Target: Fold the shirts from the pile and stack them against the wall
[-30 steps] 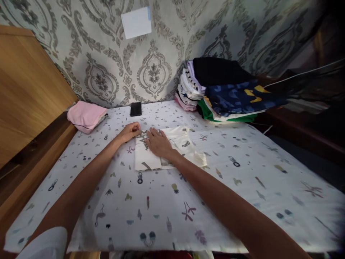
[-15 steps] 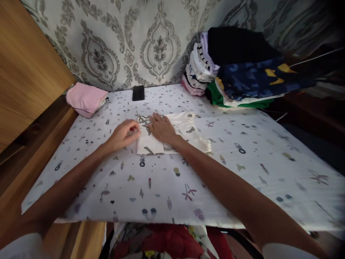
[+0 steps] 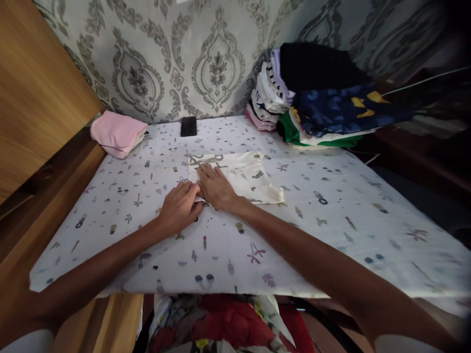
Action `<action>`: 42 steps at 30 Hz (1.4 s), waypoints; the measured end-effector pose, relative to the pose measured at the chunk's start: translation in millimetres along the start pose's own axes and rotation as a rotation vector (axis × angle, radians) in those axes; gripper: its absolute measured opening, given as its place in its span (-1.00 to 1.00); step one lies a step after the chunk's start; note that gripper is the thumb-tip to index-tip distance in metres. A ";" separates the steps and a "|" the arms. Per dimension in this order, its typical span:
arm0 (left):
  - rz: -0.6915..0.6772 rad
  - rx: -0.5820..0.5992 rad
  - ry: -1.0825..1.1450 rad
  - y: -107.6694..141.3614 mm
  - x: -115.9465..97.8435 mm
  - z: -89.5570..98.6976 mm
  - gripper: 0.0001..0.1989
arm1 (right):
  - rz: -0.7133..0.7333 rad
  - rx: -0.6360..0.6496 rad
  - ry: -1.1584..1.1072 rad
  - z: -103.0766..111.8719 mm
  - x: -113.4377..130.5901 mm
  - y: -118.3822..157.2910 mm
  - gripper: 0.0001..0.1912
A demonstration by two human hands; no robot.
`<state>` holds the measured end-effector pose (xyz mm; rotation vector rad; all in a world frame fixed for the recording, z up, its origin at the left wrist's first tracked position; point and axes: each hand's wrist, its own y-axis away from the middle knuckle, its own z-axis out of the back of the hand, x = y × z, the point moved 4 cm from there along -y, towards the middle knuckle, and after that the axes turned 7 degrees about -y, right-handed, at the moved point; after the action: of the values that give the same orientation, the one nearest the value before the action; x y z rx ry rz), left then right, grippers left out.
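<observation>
A cream garment with dark print (image 3: 250,174) lies folded on the white patterned cloth (image 3: 228,245) that covers the table. My right hand (image 3: 216,189) rests flat on the garment's left half, its fingers spread. Close beside it, my left hand (image 3: 180,206) has its fingers closed at the garment's near left corner, pinching the fabric edge there. The corner itself is mostly hidden by the two hands.
A pink folded garment (image 3: 117,132) sits at the back left beside a wooden panel (image 3: 44,88). Near the wall lies a black phone (image 3: 189,126). Stacked folded clothes (image 3: 331,108) stand at the back right.
My left hand has moved right and nearer to me, from the garment's left edge to its near corner, and its fingers have closed on it. My right hand has shifted slightly left and nearer.
</observation>
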<state>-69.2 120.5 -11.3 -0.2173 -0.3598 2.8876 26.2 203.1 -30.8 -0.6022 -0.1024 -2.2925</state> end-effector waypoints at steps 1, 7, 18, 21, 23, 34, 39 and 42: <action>0.019 0.007 -0.001 -1.8 -1.0 -0.4 -0.94 | -0.010 0.004 0.025 -2.3 -1.0 0.2 -0.43; 0.099 0.017 -0.010 -3.6 -0.1 -4.5 -0.80 | 0.008 0.029 0.089 -4.9 -2.6 -0.2 -0.41; 0.120 -0.051 0.151 37.6 18.2 15.9 -0.70 | 0.034 -0.036 0.049 -6.1 -5.6 1.1 -0.41; -0.065 -0.008 0.091 45.4 12.8 19.5 -0.75 | 0.035 -0.031 0.038 -6.6 -6.6 1.1 -0.40; -0.160 0.039 0.005 48.7 8.2 16.8 -0.70 | 0.043 -0.037 0.031 -7.0 -7.3 0.7 -0.40; -0.075 0.088 -0.199 52.2 4.8 17.4 -0.86 | 0.040 -0.013 0.051 -6.6 -6.1 0.5 -0.41; 0.102 0.014 0.043 41.8 15.5 21.0 -0.87 | 0.055 -0.033 0.051 -8.0 -7.4 0.4 -0.41; 0.140 0.007 0.058 32.4 16.5 17.0 -0.87 | 0.063 -0.048 0.056 -8.7 -7.8 0.5 -0.41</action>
<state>-94.5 90.0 -5.4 -0.3366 -0.3366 3.0115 27.9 205.8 -42.1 -0.5579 -0.0019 -2.2544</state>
